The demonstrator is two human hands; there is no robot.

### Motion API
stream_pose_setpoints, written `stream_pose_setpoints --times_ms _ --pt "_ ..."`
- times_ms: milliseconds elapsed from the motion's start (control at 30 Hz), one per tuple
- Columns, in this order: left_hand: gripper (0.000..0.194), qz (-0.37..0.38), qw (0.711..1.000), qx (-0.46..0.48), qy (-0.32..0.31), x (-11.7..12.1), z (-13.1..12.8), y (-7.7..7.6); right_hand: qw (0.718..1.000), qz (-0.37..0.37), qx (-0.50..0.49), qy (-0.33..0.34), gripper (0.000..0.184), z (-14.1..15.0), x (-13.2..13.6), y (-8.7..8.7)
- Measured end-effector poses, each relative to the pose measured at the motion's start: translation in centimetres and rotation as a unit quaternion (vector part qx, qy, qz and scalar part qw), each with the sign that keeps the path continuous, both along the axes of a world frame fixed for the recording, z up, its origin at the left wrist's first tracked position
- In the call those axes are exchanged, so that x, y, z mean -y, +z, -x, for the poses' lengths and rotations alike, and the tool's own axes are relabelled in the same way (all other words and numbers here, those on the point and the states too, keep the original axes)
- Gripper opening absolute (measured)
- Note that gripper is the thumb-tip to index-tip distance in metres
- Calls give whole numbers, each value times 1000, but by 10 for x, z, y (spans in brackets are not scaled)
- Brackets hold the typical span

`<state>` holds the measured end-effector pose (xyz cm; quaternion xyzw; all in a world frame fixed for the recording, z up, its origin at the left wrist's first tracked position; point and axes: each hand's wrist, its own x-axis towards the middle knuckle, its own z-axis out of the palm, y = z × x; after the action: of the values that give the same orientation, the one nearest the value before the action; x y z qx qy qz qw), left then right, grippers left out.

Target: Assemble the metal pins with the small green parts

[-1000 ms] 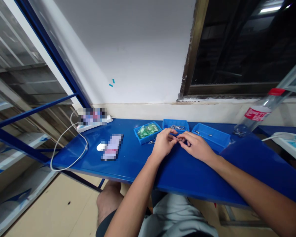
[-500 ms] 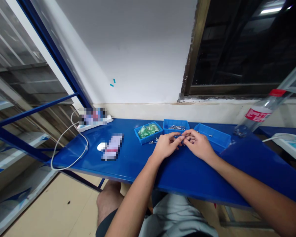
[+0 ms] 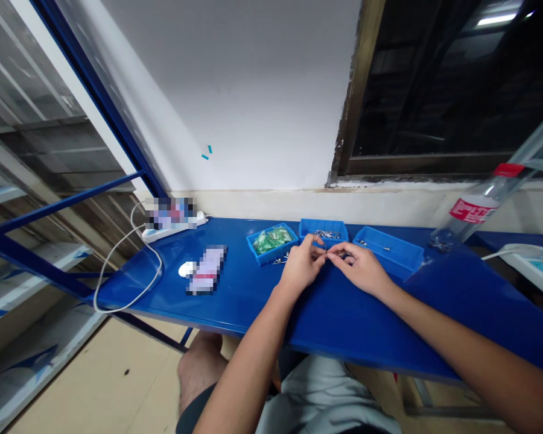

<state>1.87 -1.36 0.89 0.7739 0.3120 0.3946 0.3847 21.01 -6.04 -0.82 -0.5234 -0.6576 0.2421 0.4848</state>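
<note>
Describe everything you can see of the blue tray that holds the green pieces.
The blue tray is rectangular, open-topped and low-walled, and looks like plastic. It sits upright on the blue table, turned at a slant, to the left of the middle tray. Shiny green pieces lie heaped inside. Small metal parts lie by its near side; whether they touch it is unclear. The left hand is close to its near right corner, with no fingers gripping it.
</note>
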Motion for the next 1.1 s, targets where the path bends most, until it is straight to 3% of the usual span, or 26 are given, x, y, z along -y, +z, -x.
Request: stream_pose_setpoints --times_ms 167,367,500,667,833,1100 --pt "37 -38 998 -38 -39 -2 1 -2 1000 11 -1 -8 25 1 1 2" --pt "40 -115 985 -115 -54 -1 3 1 999 6 49 -10 10 -1 1 2" --pt "33 -142 984 -97 -54 0 2 3 998 11 62 -9 11 -2 4 7" --pt "31 -27 999 36 -14 -2 -1 5 998 2 58 16 25 -5 4 10" --pt "38 120 979 159 -31 -5 -4 4 994 -17 84 61 34 -3 4 8" --pt "46 143 974 168 -43 -4 -5 6 994 44 5 101 37 0 5 5"
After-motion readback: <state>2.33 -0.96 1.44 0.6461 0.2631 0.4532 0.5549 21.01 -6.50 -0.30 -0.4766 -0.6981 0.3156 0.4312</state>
